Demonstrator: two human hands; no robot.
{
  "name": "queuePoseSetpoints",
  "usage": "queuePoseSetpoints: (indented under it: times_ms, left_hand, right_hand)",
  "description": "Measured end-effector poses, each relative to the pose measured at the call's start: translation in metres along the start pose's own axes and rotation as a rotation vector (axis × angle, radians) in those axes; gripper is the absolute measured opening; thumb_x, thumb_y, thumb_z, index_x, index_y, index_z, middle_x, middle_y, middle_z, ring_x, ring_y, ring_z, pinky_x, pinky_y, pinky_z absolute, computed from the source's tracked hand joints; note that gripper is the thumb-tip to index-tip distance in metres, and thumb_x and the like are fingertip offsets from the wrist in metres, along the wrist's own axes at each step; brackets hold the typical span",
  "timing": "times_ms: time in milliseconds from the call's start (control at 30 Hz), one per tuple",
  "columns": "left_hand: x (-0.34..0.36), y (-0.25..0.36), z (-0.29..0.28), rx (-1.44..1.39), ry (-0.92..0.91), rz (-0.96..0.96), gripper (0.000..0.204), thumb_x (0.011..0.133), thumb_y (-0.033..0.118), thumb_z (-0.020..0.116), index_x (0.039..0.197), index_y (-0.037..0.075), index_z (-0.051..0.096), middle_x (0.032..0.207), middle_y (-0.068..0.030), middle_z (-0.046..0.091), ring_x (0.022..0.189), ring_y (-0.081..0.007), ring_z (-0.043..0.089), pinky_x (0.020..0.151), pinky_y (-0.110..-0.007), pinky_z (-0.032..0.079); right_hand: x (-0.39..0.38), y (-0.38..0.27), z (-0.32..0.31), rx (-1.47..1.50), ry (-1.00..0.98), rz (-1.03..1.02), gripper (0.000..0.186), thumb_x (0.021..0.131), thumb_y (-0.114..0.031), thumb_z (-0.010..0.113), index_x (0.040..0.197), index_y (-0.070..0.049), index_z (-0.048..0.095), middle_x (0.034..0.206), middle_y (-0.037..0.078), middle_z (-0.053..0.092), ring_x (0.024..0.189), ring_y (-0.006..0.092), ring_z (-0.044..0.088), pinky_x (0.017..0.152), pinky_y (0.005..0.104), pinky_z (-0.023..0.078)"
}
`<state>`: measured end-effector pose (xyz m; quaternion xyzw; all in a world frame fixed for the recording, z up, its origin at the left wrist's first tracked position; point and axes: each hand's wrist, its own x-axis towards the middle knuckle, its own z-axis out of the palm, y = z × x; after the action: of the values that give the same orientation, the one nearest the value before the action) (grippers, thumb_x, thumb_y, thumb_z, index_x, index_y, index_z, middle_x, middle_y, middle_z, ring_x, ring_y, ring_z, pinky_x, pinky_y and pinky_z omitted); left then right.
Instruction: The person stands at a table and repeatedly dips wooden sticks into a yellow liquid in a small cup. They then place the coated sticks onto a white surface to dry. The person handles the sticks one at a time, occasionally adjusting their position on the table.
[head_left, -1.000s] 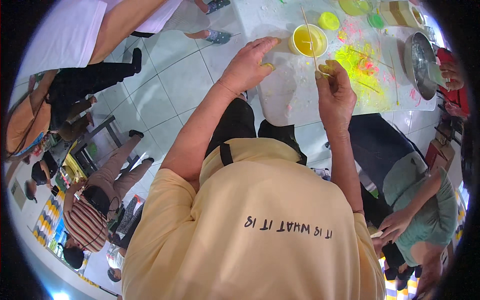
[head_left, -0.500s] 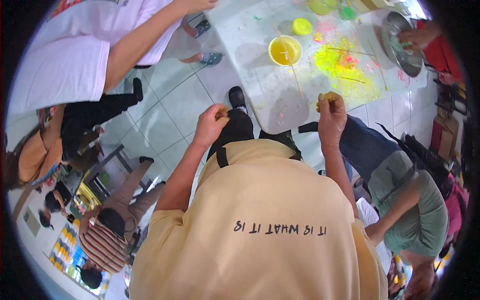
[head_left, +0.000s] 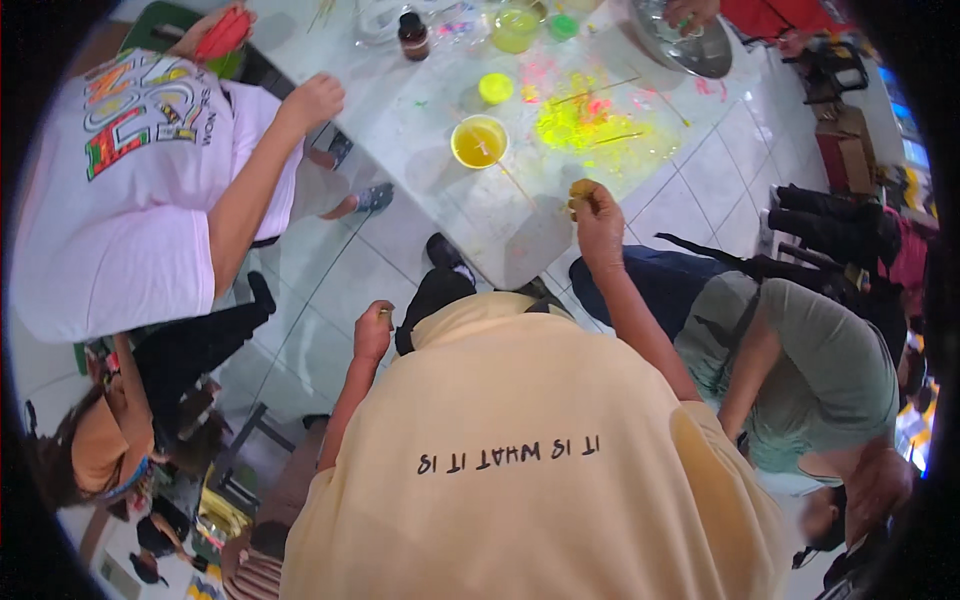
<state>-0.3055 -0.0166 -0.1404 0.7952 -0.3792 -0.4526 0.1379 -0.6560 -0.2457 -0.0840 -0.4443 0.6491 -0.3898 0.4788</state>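
Lower and farther from the white rectangular plastic table [head_left: 515,240] than half a second ago, have brought the bare left hand [head_left: 373,335] off its near left edge, loosely curled, hold impossible to tell. Have the bare right hand [head_left: 598,215] at the near right edge, with thumb and fingers bent close together, grip on anything likewise impossible to tell. See on the table, apart from both hands, a round white cup [head_left: 457,155] of yellow liquid [head_left: 470,142], just nearer than a small bright-yellow round container [head_left: 495,88], with a thin pale wooden stick [head_left: 514,182] slanting out toward near right.
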Motion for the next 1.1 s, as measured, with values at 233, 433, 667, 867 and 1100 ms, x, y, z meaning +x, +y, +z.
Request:
queuePoseSetpoints:
  times_ms: [233,433,667,867,1100]
  left_hand:
    - [0.041,0.025,-0.013,-0.113,-0.072,0.078,0.045,0.084,0.007,0.053,0.128,0.008,0.053,0.103,-0.0085,0.065,0.080,-0.0158,0.062,0.071,-0.029,0.050]
    - [0.052,0.101,-0.019,-0.165,-0.137,0.209,0.049,0.084,0.005,0.057,0.132,0.006,0.049,0.112,-0.0072,0.063,0.085,-0.0136,0.060,0.075,-0.028,0.050]
    - [0.030,0.112,0.002,-0.117,-0.113,0.190,0.052,0.083,0.004,0.059,0.133,0.008,0.049,0.115,-0.0084,0.063,0.089,-0.0173,0.061,0.081,-0.031,0.050]
    - [0.005,0.114,0.026,-0.068,-0.110,0.070,0.054,0.082,0.004,0.060,0.134,0.008,0.048,0.115,-0.0105,0.064,0.088,-0.0206,0.064,0.081,-0.032,0.051]
    - [-0.001,0.117,0.046,-0.041,-0.142,-0.045,0.056,0.082,0.004,0.060,0.135,0.008,0.046,0.116,-0.0113,0.063,0.088,-0.0193,0.064,0.081,-0.032,0.051]
  right_hand:
    - [0.030,-0.013,-0.002,-0.452,0.181,-0.315,0.023,0.082,-0.002,0.062,0.105,-0.003,0.065,0.095,0.015,0.067,0.084,0.0290,0.064,0.079,0.0369,0.051]
    - [0.092,-0.041,-0.010,-0.746,0.207,-0.544,0.036,0.080,-0.001,0.062,0.115,-0.005,0.060,0.114,0.017,0.060,0.105,0.0369,0.055,0.090,0.0437,0.047]
    - [0.149,-0.042,-0.019,-0.811,0.150,-0.674,0.037,0.082,-0.001,0.058,0.119,-0.007,0.059,0.113,0.017,0.059,0.105,0.0375,0.054,0.091,0.0433,0.047]
    - [0.212,-0.031,-0.066,-0.856,0.328,-0.437,0.034,0.082,-0.004,0.058,0.116,-0.008,0.061,0.112,0.019,0.060,0.102,0.0389,0.056,0.087,0.0466,0.049]
    - [0.259,-0.001,-0.120,-1.204,0.267,-0.314,0.026,0.086,-0.029,0.058,0.106,-0.016,0.066,0.107,0.013,0.062,0.102,0.0345,0.058,0.083,0.0490,0.049]
